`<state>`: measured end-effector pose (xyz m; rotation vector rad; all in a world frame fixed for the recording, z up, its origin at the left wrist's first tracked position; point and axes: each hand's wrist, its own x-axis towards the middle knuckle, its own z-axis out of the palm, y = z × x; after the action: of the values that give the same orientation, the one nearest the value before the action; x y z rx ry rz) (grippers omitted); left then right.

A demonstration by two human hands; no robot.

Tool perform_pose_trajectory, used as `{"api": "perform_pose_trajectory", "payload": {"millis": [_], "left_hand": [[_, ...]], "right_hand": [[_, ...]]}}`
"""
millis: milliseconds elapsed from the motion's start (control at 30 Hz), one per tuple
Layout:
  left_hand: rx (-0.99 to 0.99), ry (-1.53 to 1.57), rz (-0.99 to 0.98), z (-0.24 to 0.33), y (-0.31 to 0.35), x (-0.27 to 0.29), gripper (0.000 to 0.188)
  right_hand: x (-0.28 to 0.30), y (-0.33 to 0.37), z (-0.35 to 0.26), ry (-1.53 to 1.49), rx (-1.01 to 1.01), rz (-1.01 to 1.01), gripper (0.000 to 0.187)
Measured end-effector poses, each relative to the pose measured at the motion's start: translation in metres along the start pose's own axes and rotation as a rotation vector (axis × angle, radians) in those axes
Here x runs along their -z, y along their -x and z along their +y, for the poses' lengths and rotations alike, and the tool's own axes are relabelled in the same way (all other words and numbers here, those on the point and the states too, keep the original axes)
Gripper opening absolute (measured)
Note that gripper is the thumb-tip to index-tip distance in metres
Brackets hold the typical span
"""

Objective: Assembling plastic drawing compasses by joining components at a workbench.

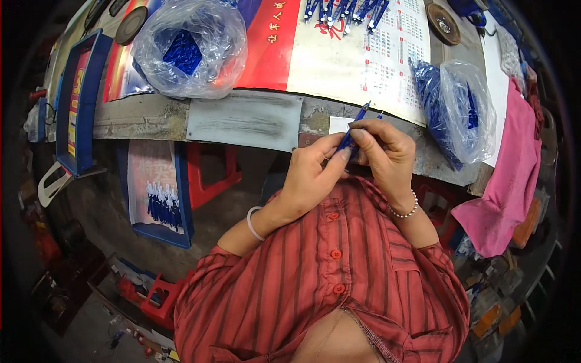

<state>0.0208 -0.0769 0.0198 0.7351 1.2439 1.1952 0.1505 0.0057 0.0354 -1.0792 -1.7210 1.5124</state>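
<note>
Close to my body, at the table's front edge, my left hand (315, 172) pinches a slim blue pen (362, 113), its tip pointing up and away. Facing it, my right hand (390, 154) has thumb and fingers closed by the same pen. A second thin blue tip (380, 115) pokes out behind the right fingers; the rest is hidden. Several blue pens (345, 13) lie in a bunch on the calendar sheet (339, 66) beyond my hands. To the right, a clear plastic bag (478, 109) holds many blue pen parts.
Another clear bag (212, 66) with blue parts stands at the far left. A metal plate (245, 121) is fixed along the table edge. A blue tray (187, 206) with white-and-blue pieces sits below it, near a red stool (212, 172). Pink cloth (499, 187) hangs at the right.
</note>
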Motion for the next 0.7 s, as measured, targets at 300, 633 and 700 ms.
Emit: {"api": "perform_pose_trajectory", "payload": {"millis": [300,633,700], "left_hand": [[-0.222,-0.155,0.155,0.005,0.001,-0.009,0.021],[-0.116,-0.061,0.02,0.007,0.002,-0.021,0.013],[-0.128,-0.102,-0.014,0.003,0.005,-0.02,0.017]], "right_hand": [[-0.007,0.005,-0.002,-0.468,-0.126,0.213,0.043],[-0.014,0.002,0.01,-0.487,-0.117,0.2,0.017],[-0.017,0.001,0.018,-0.461,-0.043,0.2,0.021]]}}
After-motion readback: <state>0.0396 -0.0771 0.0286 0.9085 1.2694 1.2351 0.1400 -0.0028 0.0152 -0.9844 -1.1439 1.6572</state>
